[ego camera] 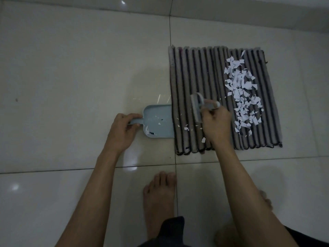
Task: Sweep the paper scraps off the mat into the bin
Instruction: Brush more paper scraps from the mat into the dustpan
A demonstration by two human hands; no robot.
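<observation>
Mid-sweep here: the left hand [122,130] has its fingers curled round the handle of the pale blue dustpan [157,122], whose open lip sits against the left edge of the striped mat [195,72]. The right hand [216,124] grips a small brush [196,106] on the mat's near-left part. A few bits lie in the pan, but the main heap of paper scraps [243,97] sits well to the right. Next, I'd say, reach behind that heap and draw it left. No bin in view.
</observation>
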